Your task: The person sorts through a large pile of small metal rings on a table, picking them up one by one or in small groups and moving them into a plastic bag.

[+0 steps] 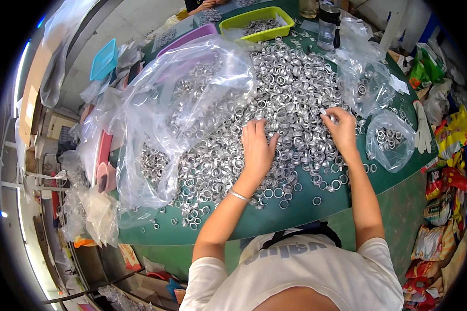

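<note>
A broad heap of silver metal rings (290,78) covers the middle of the table. My left hand (258,150) rests palm down on the heap's near part, its thumb spread away from the fingers and nothing seen in its grasp. To the right, my right hand (342,129) pinches a small silver piece (324,111), apparently one of the rings, between thumb and fingertips just over the heap. A large clear plastic bag (155,109) lies over the heap's left side, with rings showing through it.
Beyond the heap stand a yellow-green basin (275,37) of metal parts, a purple tray (192,36) and a glass bottle (327,31). A clear bag of rings (392,139) and a white glove (423,129) lie at right. Another person's hands (208,4) show at the far edge.
</note>
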`<action>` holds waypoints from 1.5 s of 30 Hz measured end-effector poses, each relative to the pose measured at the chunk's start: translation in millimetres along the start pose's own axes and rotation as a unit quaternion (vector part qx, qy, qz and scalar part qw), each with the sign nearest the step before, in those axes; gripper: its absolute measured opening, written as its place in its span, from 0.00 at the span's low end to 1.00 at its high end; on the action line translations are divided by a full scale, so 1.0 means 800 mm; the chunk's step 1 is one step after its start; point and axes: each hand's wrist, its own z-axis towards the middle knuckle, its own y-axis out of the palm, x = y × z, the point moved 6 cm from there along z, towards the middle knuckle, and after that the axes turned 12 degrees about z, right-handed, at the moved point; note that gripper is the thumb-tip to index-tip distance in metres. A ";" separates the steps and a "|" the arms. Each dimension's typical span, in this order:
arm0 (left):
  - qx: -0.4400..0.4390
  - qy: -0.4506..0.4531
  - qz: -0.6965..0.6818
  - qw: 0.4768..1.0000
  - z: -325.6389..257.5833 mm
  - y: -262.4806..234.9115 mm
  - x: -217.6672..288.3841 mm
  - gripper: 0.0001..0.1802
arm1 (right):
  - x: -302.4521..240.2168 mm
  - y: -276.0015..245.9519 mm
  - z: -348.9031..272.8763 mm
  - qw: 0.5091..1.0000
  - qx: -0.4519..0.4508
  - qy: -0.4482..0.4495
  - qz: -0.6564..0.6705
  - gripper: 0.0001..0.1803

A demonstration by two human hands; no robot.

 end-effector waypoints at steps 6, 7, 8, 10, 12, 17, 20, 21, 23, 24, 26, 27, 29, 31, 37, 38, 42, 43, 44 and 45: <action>-0.038 0.009 0.016 0.999 0.002 0.015 -0.008 0.26 | 0.020 0.005 -0.025 0.552 -0.103 0.341 0.754 0.12; -0.035 0.005 0.023 0.999 0.002 0.015 -0.008 0.26 | 0.021 0.003 -0.028 0.557 -0.065 0.370 0.740 0.13; -0.032 0.001 0.031 0.999 0.000 0.013 -0.006 0.26 | 0.018 0.001 -0.032 0.561 -0.027 0.398 0.725 0.14; -0.009 0.011 0.050 0.999 -0.002 0.005 -0.001 0.24 | 0.031 -0.002 -0.033 0.574 -0.010 0.394 0.718 0.17; 0.002 0.010 0.052 0.999 -0.007 0.005 -0.004 0.22 | 0.036 -0.004 -0.032 0.597 -0.002 0.397 0.698 0.17; -0.031 0.005 0.025 0.999 -0.010 0.003 -0.008 0.12 | 0.020 -0.020 -0.016 0.861 0.028 0.311 0.402 0.17; 0.014 -0.024 -0.090 0.996 -0.010 -0.009 -0.014 0.06 | 0.012 -0.016 -0.017 0.879 -0.013 0.305 0.366 0.19; 0.003 -0.072 -0.163 0.984 -0.013 -0.011 -0.016 0.05 | 0.009 -0.013 -0.020 0.885 -0.038 0.307 0.347 0.20; -0.071 -0.194 -0.378 0.903 -0.021 0.000 -0.019 0.06 | -0.005 -0.009 -0.031 0.894 -0.095 0.321 0.297 0.21; -0.130 -0.262 -0.507 0.811 -0.029 0.013 -0.013 0.08 | -0.019 -0.005 -0.032 0.920 -0.113 0.268 0.264 0.21; -0.255 -0.350 -0.647 0.628 -0.054 0.033 0.014 0.10 | -0.051 0.007 -0.036 0.961 -0.153 0.119 0.196 0.16; -0.274 -0.374 -0.689 0.557 -0.066 0.035 0.030 0.11 | -0.070 0.013 -0.040 0.970 -0.160 0.061 0.173 0.14; -0.311 -0.411 -0.757 0.402 -0.084 0.037 0.064 0.13 | -0.100 0.025 -0.053 0.966 -0.170 0.000 0.197 0.12; -0.319 -0.407 -0.763 0.388 -0.085 0.030 0.083 0.16 | -0.122 0.032 -0.067 0.966 -0.218 -0.051 0.131 0.10; -0.296 -0.382 -0.823 0.299 -0.085 0.053 0.080 0.14 | -0.144 0.036 -0.072 0.939 -0.272 -0.200 0.069 0.06; -0.286 -0.422 -0.791 0.340 -0.084 0.052 0.081 0.12 | -0.144 0.030 -0.064 0.937 -0.261 -0.212 0.092 0.07; -0.257 -0.450 -0.799 0.307 -0.084 0.057 0.076 0.07 | -0.100 0.000 -0.010 0.986 -0.075 -0.136 0.060 0.07; -0.247 -0.439 -0.809 0.303 -0.084 0.059 0.074 0.07 | -0.090 -0.004 0.006 0.986 -0.023 -0.164 -0.013 0.08; -0.237 -0.429 -0.819 0.300 -0.084 0.062 0.074 0.08 | -0.075 0.000 0.015 0.982 -0.013 -0.166 -0.091 0.10; -0.225 -0.418 -0.828 0.297 -0.083 0.063 0.072 0.09 | -0.059 0.008 0.022 0.972 -0.004 -0.167 -0.166 0.12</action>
